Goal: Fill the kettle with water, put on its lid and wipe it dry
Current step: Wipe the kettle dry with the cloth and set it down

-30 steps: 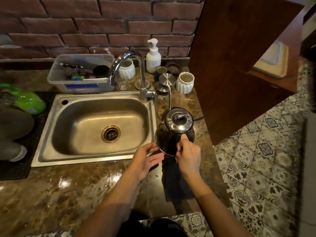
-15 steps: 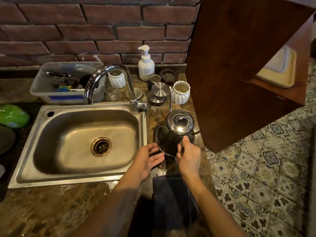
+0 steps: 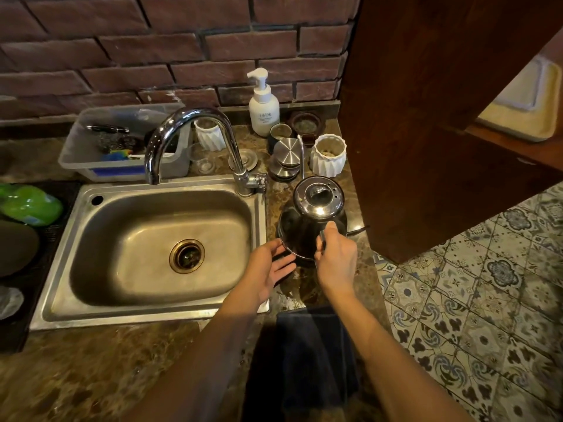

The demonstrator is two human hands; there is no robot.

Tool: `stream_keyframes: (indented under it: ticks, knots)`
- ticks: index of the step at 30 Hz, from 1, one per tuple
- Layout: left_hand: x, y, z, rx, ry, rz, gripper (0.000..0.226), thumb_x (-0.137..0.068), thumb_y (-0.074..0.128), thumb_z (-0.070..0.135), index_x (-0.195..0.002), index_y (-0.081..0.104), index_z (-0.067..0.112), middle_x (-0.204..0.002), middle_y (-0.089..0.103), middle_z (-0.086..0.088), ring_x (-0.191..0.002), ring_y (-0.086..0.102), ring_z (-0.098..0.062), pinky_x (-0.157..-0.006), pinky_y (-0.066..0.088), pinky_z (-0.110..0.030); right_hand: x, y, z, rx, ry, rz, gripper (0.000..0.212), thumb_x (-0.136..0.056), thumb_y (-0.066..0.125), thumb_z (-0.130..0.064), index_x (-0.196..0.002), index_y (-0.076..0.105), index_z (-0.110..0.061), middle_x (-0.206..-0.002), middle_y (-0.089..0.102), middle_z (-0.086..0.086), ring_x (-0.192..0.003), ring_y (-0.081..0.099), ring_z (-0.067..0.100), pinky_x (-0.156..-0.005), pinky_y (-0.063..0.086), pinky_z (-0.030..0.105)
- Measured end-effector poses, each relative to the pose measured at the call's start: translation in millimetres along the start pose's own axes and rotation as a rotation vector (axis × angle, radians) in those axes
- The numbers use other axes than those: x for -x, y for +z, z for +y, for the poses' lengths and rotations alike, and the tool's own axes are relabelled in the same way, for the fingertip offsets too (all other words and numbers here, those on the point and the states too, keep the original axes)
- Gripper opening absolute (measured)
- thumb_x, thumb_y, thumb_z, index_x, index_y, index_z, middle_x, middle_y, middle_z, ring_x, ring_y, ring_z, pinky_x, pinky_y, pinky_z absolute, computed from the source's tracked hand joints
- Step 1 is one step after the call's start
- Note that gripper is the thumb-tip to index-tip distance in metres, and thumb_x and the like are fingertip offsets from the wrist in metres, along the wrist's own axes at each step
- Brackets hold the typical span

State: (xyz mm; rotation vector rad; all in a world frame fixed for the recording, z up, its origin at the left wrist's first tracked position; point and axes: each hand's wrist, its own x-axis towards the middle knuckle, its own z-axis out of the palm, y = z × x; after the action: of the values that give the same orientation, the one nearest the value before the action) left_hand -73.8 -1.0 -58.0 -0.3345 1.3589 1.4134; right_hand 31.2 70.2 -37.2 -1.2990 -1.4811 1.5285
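Steel kettle [image 3: 298,231] gripped by right hand [image 3: 336,257]; left hand [image 3: 268,269] spread, palm showing, beside it

A white pump bottle [image 3: 263,109] stands against the brick wall [image 3: 152,41]; in front of it sit a small dark cup [image 3: 280,132], a stack of steel discs [image 3: 286,155] and a white ribbed cup [image 3: 328,155]; a second ribbed cup [image 3: 208,136] stands further left, beside a clear plastic tub [image 3: 91,166] holding a steel scourer [image 3: 111,141]; a green object [image 3: 30,205] lies on a black mat [image 3: 45,239] at far left; patterned floor tiles [image 3: 487,300] spread right of the brown stone countertop [image 3: 76,376].
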Motion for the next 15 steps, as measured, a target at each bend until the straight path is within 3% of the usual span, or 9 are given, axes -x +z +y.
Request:
stream_keyframes:
  ticks: [3, 5, 9, 13, 15]
  knots:
    - [0.4, -0.1, -0.6, -0.010, 0.004, 0.000, 0.032, -0.107, 0.043, 0.020, -0.134, 0.056, 0.008, -0.110, 0.067, -0.005, -0.122, 0.062, -0.032, -0.109, 0.048, -0.049, 3.8, 1.4, -2.4, 0.046, -0.043, 0.030, 0.060, -0.104, 0.042, -0.034, -0.058, 0.048, 0.004, -0.051, 0.050, 0.005, -0.052, 0.047, 0.019, -0.057, 0.038, 0.039]
    - [1.8, -0.2, -1.6, -0.019, 0.015, -0.006, 0.030, -0.107, 0.043, 0.021, -0.131, 0.058, 0.010, -0.110, 0.067, -0.005, -0.120, 0.063, -0.031, -0.110, 0.047, -0.049, 5.3, 0.9, -3.9, 0.068, -0.067, 0.039, 0.061, -0.105, 0.040, -0.033, -0.059, 0.048, 0.006, -0.052, 0.050, 0.009, -0.052, 0.047, 0.020, -0.057, 0.040, 0.043]
    - [3.3, -0.8, -7.8, -0.042, 0.034, -0.024, 0.019, -0.107, 0.045, 0.023, -0.117, 0.060, 0.016, -0.113, 0.067, -0.004, -0.117, 0.065, -0.029, -0.110, 0.047, -0.049, 5.4, -3.7, -1.1, 0.089, -0.052, 0.047, 0.058, -0.103, 0.039, -0.041, -0.060, 0.052, -0.004, -0.049, 0.051, 0.008, -0.052, 0.050, 0.023, -0.061, 0.046, 0.048]
    - [1.8, -0.9, -10.5, -0.063, 0.069, -0.032, 0.025, -0.106, 0.047, 0.024, -0.129, 0.054, 0.017, -0.112, 0.066, -0.001, -0.119, 0.064, -0.028, -0.110, 0.048, -0.049, 7.2, -10.4, -2.7, 0.033, 0.003, -0.004, 0.056, -0.104, 0.039, -0.045, -0.059, 0.058, -0.017, -0.047, 0.050, 0.002, -0.049, 0.049, 0.021, -0.059, 0.042, 0.040]
    - [0.8, -1.8, -10.3, -0.072, 0.069, -0.034, 0.035, -0.105, 0.048, 0.025, -0.138, 0.052, 0.011, -0.112, 0.066, -0.001, -0.119, 0.064, -0.028, -0.109, 0.049, -0.049, 9.1, -13.8, -3.8, 0.015, 0.017, -0.036, 0.053, -0.105, 0.040, -0.043, -0.066, 0.061, -0.014, -0.049, 0.051, 0.002, -0.050, 0.049, 0.021, -0.059, 0.043, 0.039]
